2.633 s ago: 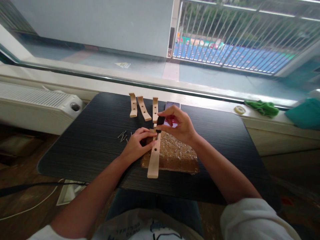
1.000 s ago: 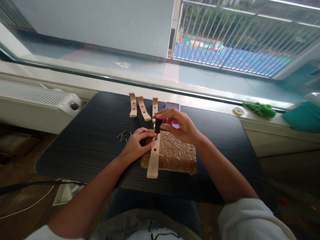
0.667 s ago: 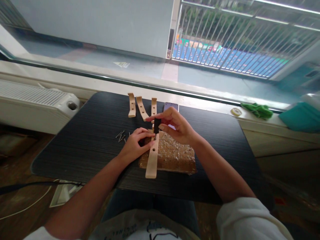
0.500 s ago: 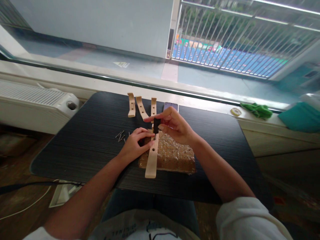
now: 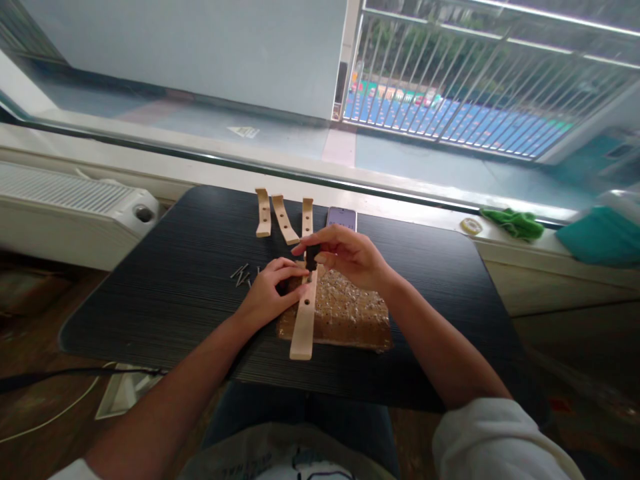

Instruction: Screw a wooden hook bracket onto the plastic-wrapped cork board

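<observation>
A pale wooden strip (image 5: 303, 333) with drilled holes lies lengthwise over a brown block wrapped in clear plastic (image 5: 350, 310). My left hand (image 5: 273, 287) is closed on the strip's left edge, its fingertips and thumb close to the upper hole. In my right hand (image 5: 350, 253) is a short black-handled screwdriver (image 5: 313, 258), held upright between thumb and fingers over that hole. Its tip and any screw under it are too small to make out clearly. The strip's lower hole shows bare. Several loose screws (image 5: 241, 275) lie left of my left hand.
Beyond the block are three more bent wooden strips (image 5: 263, 213) and a phone (image 5: 342, 217) on the dark table (image 5: 165, 280). A tape roll (image 5: 471, 225) and a green cloth (image 5: 515, 223) rest on the windowsill. A white radiator (image 5: 90, 207) stands at left.
My right hand has dropped slightly with the screwdriver, and its raised index finger has bent down toward the handle's top. My left hand and the strip hold their place.
</observation>
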Action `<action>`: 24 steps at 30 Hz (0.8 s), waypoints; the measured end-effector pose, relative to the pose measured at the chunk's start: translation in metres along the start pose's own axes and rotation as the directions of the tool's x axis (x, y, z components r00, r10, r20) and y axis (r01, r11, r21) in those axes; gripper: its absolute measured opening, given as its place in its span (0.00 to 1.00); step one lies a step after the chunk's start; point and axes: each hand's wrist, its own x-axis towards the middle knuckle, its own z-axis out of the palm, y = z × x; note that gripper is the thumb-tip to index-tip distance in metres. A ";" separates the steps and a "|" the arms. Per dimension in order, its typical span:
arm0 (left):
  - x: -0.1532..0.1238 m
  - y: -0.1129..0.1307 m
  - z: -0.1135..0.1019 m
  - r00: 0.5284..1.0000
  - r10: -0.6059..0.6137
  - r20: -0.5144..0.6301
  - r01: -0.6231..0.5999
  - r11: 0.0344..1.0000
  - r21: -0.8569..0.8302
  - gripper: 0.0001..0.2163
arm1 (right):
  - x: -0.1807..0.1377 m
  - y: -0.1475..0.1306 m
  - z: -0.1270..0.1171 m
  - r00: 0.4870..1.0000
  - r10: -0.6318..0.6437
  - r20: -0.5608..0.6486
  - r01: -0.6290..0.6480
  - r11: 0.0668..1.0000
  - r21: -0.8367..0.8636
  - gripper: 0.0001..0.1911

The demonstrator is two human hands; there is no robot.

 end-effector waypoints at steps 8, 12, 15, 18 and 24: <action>0.000 -0.001 0.000 1.000 0.004 0.000 -0.004 1.000 0.018 0.09 | 0.000 -0.002 -0.001 0.999 -0.020 -0.035 0.014 0.986 -0.167 0.13; 0.000 0.000 0.000 1.000 0.002 -0.001 -0.002 1.000 0.017 0.09 | 0.001 -0.003 -0.001 0.996 -0.047 -0.082 0.026 0.970 -0.242 0.12; 0.000 0.000 0.000 1.000 -0.006 0.001 0.006 1.000 0.021 0.09 | 0.001 -0.005 0.000 0.992 -0.058 -0.115 0.023 0.958 -0.285 0.12; 0.000 -0.001 0.000 1.000 -0.006 0.005 0.006 1.000 0.021 0.09 | 0.002 -0.005 0.000 0.988 -0.058 -0.142 0.011 0.951 -0.309 0.12; 0.000 -0.001 0.000 1.000 -0.010 0.005 0.010 1.000 0.015 0.10 | 0.002 -0.005 0.002 0.979 -0.094 -0.181 0.024 0.934 -0.356 0.10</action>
